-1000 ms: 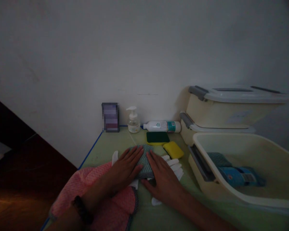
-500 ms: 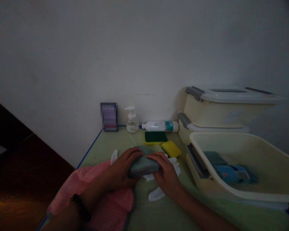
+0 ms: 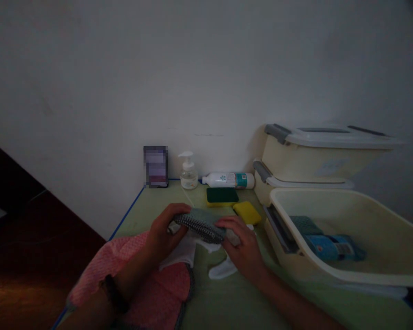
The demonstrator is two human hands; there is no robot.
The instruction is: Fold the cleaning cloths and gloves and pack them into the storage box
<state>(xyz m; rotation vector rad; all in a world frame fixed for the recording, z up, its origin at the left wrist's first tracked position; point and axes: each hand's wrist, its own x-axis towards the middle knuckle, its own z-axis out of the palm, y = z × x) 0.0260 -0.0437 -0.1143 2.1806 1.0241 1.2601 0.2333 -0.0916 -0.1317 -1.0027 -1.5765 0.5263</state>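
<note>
A folded grey-green cleaning cloth (image 3: pixel 203 224) with a dark speckled edge is held up between my hands over the table. My left hand (image 3: pixel 167 231) grips its left end, thumb below and fingers on top. At the right end, my right hand (image 3: pixel 241 243) pinches it between thumb and fingers. Beneath them lie white gloves (image 3: pixel 223 269), partly hidden by the cloth and my hands. A pink cloth (image 3: pixel 124 256) with a grey edge spreads under my left forearm.
A green-and-yellow sponge (image 3: pixel 222 197) and a yellow sponge (image 3: pixel 247 212) lie behind my hands. Along the wall are a pump bottle (image 3: pixel 189 176), a lying white bottle (image 3: pixel 229 180) and a blurred dark panel (image 3: pixel 156 167). An open cream bin (image 3: pixel 358 275) stands right, beside stacked lidded boxes (image 3: pixel 323 158).
Both hands have tilted the folded cloth, so its speckled edge now faces me more and its right end hangs lower. My left hand has shifted left, uncovering more white fabric below.
</note>
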